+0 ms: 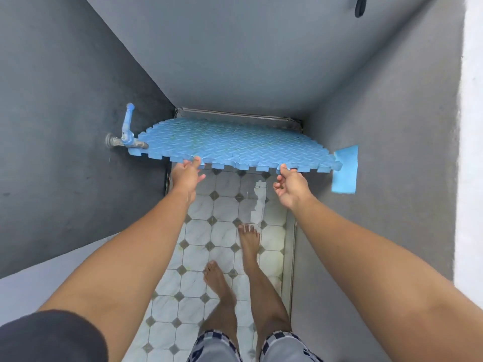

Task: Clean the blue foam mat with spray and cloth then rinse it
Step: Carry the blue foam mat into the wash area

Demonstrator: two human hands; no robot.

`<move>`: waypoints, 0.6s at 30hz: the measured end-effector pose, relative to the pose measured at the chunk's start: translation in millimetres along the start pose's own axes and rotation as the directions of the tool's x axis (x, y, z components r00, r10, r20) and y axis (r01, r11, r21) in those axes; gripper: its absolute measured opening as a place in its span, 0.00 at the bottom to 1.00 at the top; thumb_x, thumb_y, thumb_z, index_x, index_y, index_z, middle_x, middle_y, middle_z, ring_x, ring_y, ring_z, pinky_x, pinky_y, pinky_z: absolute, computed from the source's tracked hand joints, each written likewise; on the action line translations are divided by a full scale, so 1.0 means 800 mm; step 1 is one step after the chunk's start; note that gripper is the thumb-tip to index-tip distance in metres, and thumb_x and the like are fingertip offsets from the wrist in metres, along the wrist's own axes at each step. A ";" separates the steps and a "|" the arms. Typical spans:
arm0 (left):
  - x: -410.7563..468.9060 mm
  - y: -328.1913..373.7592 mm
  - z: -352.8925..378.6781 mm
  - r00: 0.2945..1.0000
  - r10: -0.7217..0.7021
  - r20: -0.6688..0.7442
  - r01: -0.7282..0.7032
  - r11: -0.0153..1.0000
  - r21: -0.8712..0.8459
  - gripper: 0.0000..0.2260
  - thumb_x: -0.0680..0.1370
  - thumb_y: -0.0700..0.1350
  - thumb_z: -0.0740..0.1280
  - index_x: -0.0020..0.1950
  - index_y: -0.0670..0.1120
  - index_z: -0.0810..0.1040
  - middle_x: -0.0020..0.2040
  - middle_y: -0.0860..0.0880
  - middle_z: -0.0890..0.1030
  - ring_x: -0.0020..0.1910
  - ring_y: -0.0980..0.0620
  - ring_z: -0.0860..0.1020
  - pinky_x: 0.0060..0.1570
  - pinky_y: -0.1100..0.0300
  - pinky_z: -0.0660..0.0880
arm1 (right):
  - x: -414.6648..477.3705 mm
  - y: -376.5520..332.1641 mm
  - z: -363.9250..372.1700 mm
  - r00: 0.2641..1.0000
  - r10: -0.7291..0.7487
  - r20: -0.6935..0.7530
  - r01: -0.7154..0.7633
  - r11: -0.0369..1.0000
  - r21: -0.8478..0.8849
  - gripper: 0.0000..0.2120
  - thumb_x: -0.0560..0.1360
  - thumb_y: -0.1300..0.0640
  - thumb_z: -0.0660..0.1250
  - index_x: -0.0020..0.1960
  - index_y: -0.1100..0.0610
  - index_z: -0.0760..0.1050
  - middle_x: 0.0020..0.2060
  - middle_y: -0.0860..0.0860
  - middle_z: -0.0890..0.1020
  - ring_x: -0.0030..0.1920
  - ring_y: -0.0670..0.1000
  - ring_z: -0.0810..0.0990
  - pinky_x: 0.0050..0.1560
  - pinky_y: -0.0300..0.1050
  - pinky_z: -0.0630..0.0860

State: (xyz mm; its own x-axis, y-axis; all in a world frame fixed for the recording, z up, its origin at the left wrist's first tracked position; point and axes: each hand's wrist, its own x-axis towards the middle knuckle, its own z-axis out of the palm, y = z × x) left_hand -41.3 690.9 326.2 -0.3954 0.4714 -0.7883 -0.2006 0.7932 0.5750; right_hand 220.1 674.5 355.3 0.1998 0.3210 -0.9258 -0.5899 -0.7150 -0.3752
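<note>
The blue foam mat (pixel 230 143), with a tread pattern and jigsaw edges, is held flat in the air across a narrow grey-walled alcove. My left hand (pixel 186 173) pinches its near edge on the left, thumb on top. On the right, my right hand (pixel 290 185) grips the same near edge. The mat's left corner sits just beside a blue-handled tap (pixel 127 131) on the left wall. No spray bottle or cloth is in sight.
White tiled floor (pixel 198 257) with dark diamond insets, a wet patch (pixel 257 202) near the right. My bare feet (pixel 248 244) stand on it. A blue foam piece (pixel 345 169) leans on the right wall. Grey walls close in on three sides.
</note>
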 end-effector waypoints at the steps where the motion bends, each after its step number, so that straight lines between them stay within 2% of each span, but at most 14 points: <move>1: 0.000 0.002 0.001 1.000 -0.013 0.024 0.013 1.000 -0.003 0.23 0.83 0.46 0.69 0.75 0.38 0.69 0.69 0.44 0.79 0.61 0.52 0.81 0.48 0.59 0.82 | 0.003 -0.002 0.001 1.000 -0.002 -0.010 0.002 0.999 -0.034 0.06 0.82 0.59 0.66 0.57 0.55 0.70 0.38 0.48 0.75 0.33 0.43 0.70 0.30 0.37 0.67; 4: -0.002 0.011 0.004 0.991 -0.083 0.105 0.084 0.996 -0.011 0.28 0.84 0.47 0.67 0.81 0.38 0.63 0.77 0.46 0.72 0.56 0.54 0.83 0.45 0.59 0.83 | 0.012 -0.001 0.004 0.999 0.008 -0.052 -0.014 0.992 -0.124 0.10 0.81 0.56 0.68 0.60 0.56 0.72 0.38 0.48 0.75 0.33 0.43 0.71 0.30 0.36 0.68; 6: -0.006 0.018 0.004 0.982 -0.119 0.148 0.119 0.993 0.008 0.29 0.84 0.48 0.67 0.81 0.40 0.63 0.82 0.46 0.66 0.62 0.51 0.83 0.49 0.56 0.84 | 0.014 0.000 0.006 0.997 0.006 -0.073 -0.016 0.989 -0.145 0.12 0.80 0.54 0.69 0.62 0.57 0.74 0.37 0.49 0.75 0.33 0.44 0.71 0.30 0.35 0.70; 8: -0.014 0.023 0.001 0.972 -0.144 0.187 0.137 0.989 0.047 0.27 0.85 0.50 0.66 0.81 0.42 0.64 0.81 0.45 0.66 0.68 0.49 0.80 0.53 0.54 0.83 | 0.012 0.002 0.005 0.996 -0.010 -0.094 -0.004 0.989 -0.145 0.13 0.80 0.53 0.69 0.61 0.58 0.75 0.38 0.51 0.77 0.35 0.45 0.74 0.33 0.36 0.74; 10: -0.027 0.028 -0.005 0.957 -0.163 0.240 0.141 0.984 0.107 0.26 0.85 0.53 0.64 0.81 0.44 0.65 0.80 0.43 0.69 0.71 0.48 0.78 0.54 0.53 0.82 | 0.002 0.002 0.003 0.995 -0.028 -0.100 0.017 0.994 -0.112 0.15 0.80 0.52 0.69 0.62 0.59 0.74 0.44 0.53 0.79 0.41 0.46 0.79 0.40 0.39 0.79; 13: -0.055 0.028 -0.025 0.943 -0.174 0.285 0.115 0.971 0.210 0.27 0.85 0.54 0.64 0.81 0.45 0.65 0.80 0.43 0.68 0.74 0.47 0.74 0.66 0.48 0.77 | -0.022 0.006 -0.008 0.993 -0.047 -0.109 0.038 0.995 -0.088 0.17 0.81 0.54 0.67 0.67 0.61 0.73 0.58 0.56 0.78 0.53 0.51 0.81 0.49 0.45 0.83; 15: -0.075 0.024 -0.041 0.947 -0.158 0.278 0.073 0.954 0.292 0.30 0.84 0.54 0.65 0.82 0.44 0.63 0.80 0.44 0.69 0.71 0.47 0.76 0.64 0.48 0.78 | -0.047 0.012 -0.019 0.992 -0.058 -0.113 0.049 0.995 -0.086 0.16 0.82 0.57 0.65 0.68 0.61 0.73 0.63 0.56 0.77 0.58 0.53 0.80 0.50 0.47 0.82; 17: -0.099 0.023 -0.057 0.960 -0.094 0.263 -0.009 0.931 0.364 0.34 0.83 0.55 0.68 0.83 0.43 0.59 0.77 0.45 0.72 0.64 0.48 0.78 0.60 0.49 0.79 | -0.076 0.019 -0.030 0.991 -0.080 -0.112 0.068 0.992 -0.103 0.16 0.82 0.59 0.65 0.69 0.61 0.73 0.64 0.57 0.77 0.59 0.53 0.80 0.47 0.46 0.82; 18: -0.113 0.024 -0.064 0.963 -0.053 0.264 -0.055 0.922 0.384 0.34 0.82 0.55 0.69 0.83 0.43 0.59 0.74 0.45 0.74 0.61 0.49 0.79 0.60 0.49 0.79 | -0.093 0.022 -0.034 0.990 -0.094 -0.101 0.082 0.990 -0.118 0.17 0.82 0.59 0.64 0.70 0.62 0.72 0.64 0.57 0.77 0.59 0.53 0.79 0.46 0.46 0.82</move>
State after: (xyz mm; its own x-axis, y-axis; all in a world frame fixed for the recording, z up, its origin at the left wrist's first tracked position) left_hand -55.6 644.0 419.5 -0.1334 0.5141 -0.8473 0.1811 0.8532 0.4892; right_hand 216.1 620.9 416.3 0.3328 0.3225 -0.8862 -0.4750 -0.7545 -0.4529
